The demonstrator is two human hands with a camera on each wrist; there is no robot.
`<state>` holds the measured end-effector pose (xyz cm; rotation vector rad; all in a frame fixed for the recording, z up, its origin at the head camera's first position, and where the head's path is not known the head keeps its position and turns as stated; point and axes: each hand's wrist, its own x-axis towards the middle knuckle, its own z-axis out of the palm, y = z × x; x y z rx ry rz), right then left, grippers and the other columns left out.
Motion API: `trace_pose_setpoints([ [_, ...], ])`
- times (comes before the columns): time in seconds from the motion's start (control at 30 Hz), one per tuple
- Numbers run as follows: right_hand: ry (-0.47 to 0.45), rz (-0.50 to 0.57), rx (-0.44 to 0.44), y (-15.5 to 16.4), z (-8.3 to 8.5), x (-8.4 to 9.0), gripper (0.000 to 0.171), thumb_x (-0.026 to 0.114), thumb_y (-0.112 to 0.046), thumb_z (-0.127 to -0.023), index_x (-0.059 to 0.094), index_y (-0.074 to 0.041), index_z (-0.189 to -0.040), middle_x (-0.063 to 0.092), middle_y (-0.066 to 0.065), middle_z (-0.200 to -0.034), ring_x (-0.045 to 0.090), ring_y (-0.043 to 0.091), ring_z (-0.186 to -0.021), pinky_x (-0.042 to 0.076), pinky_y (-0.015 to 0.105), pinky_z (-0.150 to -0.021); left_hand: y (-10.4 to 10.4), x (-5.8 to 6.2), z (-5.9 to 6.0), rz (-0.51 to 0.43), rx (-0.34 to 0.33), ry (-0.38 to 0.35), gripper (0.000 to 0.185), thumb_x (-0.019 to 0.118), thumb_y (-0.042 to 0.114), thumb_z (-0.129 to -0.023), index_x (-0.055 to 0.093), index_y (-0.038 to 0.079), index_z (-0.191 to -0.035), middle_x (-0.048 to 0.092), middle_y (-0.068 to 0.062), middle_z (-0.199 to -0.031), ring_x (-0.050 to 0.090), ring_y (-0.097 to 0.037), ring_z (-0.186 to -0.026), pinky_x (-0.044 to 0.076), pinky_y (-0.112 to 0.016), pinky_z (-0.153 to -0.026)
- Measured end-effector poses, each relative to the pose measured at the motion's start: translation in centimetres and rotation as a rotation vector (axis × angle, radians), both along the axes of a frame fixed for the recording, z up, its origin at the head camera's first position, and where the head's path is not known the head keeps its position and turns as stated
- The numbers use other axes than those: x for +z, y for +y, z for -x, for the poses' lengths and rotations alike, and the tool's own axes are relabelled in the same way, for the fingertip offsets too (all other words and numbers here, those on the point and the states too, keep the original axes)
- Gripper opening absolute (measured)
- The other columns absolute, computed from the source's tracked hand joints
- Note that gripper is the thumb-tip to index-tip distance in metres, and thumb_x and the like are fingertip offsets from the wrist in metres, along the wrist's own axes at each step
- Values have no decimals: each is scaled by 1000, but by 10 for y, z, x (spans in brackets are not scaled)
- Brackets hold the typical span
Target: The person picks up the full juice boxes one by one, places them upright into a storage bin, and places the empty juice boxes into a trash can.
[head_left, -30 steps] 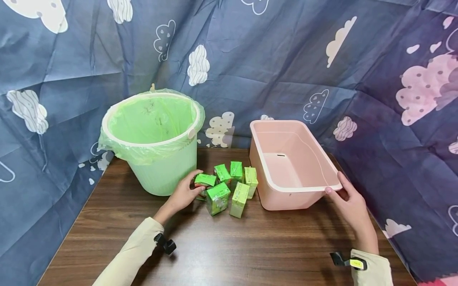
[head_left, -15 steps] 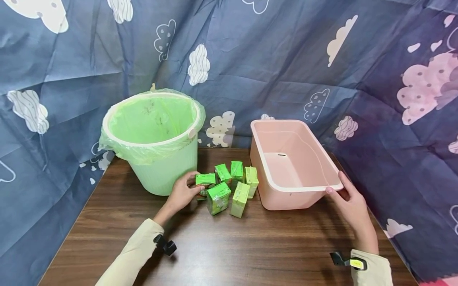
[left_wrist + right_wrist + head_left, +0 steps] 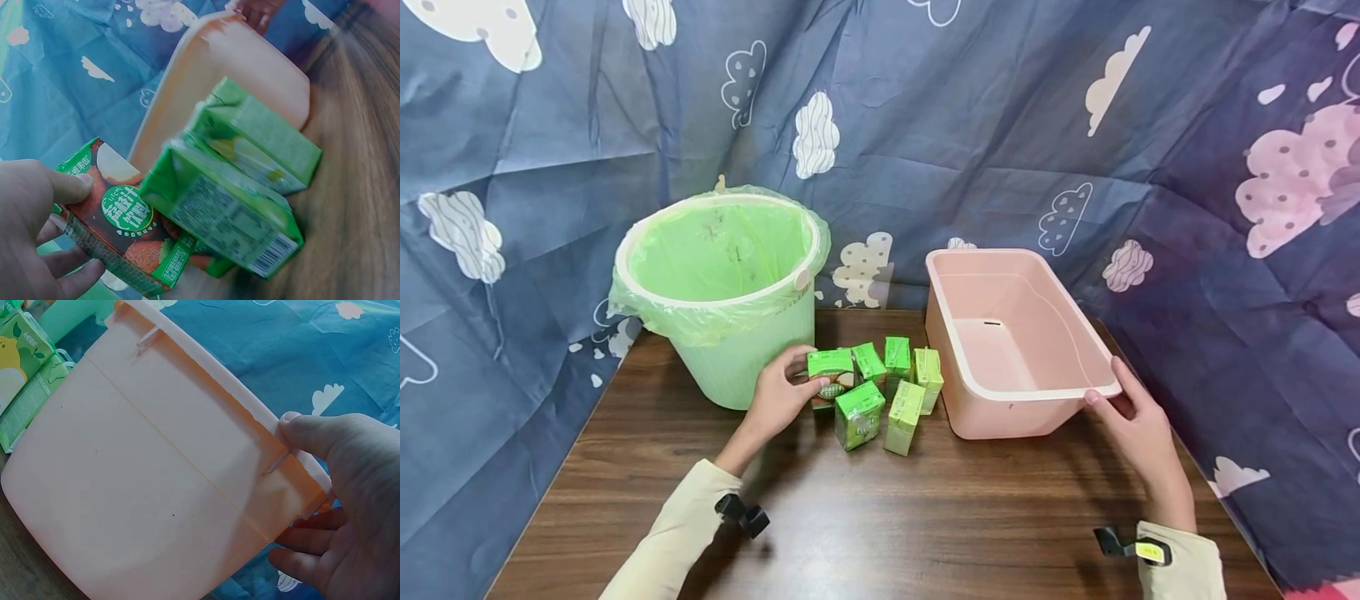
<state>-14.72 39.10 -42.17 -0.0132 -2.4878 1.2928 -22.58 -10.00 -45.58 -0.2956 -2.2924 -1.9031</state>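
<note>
The left hand (image 3: 775,398) pinched a glossy lychee carton (image 3: 830,372); the right hand (image 3: 1138,429) curled round the smooth, empty pink tub's (image 3: 1000,415) near-right rim; a bag-lined green bucket (image 3: 737,367) stood left

table (image 3: 880,533): dark wood | on it: green bin (image 3: 737,367); pink tub (image 3: 1000,408); juice cartons (image 3: 880,400)

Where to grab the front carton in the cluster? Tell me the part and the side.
Take the front carton by its two broad side faces, coming from above and the near side. It stands upright with its top free; other cartons crowd behind and right, so the front is the open approach.
</note>
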Motion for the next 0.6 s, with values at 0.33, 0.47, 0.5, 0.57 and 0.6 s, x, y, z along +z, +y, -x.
trace_pose_setpoints([
  [0.33, 3, 0, -2, -2, -1, -1, 75, 67, -15, -99, 25, -10, -161, 28, 27, -160, 46, -6, -122, 40, 1, -87, -2, 26, -3, -7, 6, 23, 45, 78, -6, -84, 63, -4, -126, 68, -28, -115, 65, -37, -111, 55, -26, -86],
  [0.47, 19, 1, 1, -3, -1, -1, 75, 67, -14, -99, 25, -10, -161, 29, 28, -159, 46, -8, -120, 40, 1, -87, -4, 35, -2, -16, -5, 67, 45, 79, -5, -83, 64, -3, -126, 69, -26, -113, 66, -35, -108, 55, -23, -84],
  [0.5, 23, 0, 2, -2, -1, -1, 75, 67, -14, -99, 25, -10, -161, 29, 28, -159, 46, -9, -120, 40, 1, -87, -4, 37, -1, -19, -10, 78, 45, 80, -4, -83, 64, -2, -126, 70, -25, -112, 67, -34, -107, 55, -23, -84],
  [0.57, 26, -4, 1, -1, -1, -1, 75, 67, -14, -99, 26, -10, -161, 29, 27, -160, 46, -9, -120, 40, 1, -87, -5, 40, 0, -26, -26, 90, 45, 81, -1, -83, 65, 1, -125, 71, -23, -111, 68, -32, -105, 56, -23, -82],
  [0.6, 27, -2, 1, -1, -1, -1, 75, 67, -13, -99, 26, -10, -161, 28, 27, -160, 46, -9, -120, 40, 1, -88, -5, 42, 1, -29, -35, 92, 45, 82, 0, -83, 66, 3, -125, 71, -22, -111, 68, -31, -104, 56, -23, -81],
])
